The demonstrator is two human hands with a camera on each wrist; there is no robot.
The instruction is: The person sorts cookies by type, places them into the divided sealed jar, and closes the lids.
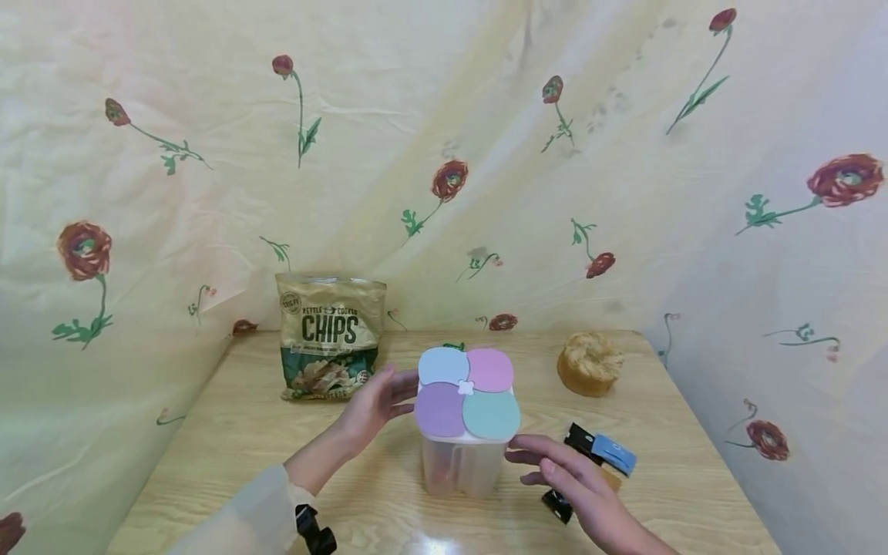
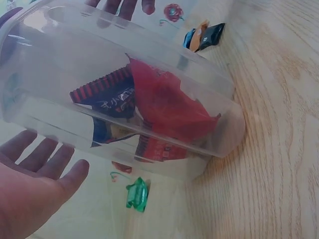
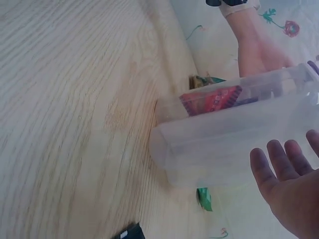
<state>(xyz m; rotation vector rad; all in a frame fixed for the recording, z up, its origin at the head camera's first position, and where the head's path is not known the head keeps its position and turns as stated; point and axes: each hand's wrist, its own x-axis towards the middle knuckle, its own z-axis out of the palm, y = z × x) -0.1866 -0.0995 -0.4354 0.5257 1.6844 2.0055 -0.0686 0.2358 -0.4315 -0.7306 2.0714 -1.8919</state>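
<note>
A clear plastic storage container [image 1: 479, 466] stands upright on the wooden table, topped by a lid [image 1: 440, 412] with blue, pink, purple and teal petal-shaped panels. Inside it, a red snack packet [image 2: 167, 102] and a dark blue packet [image 2: 112, 104] show through the wall in the left wrist view. On the container's left side is my left hand [image 1: 378, 405], fingers extended along the wall near the lid. My right hand [image 1: 572, 474] is at the opposite side, fingers loosely bent, fingertips close to the wall below the lid. Neither hand is curled round the container.
A bag of chips [image 1: 329, 339] stands at the back left. At the back right sits a round bread-like item [image 1: 590, 364]. Black packets [image 1: 558, 505], a blue packet [image 1: 613, 453] and an orange one lie right of the container. A green packet [image 2: 137, 194] lies behind it.
</note>
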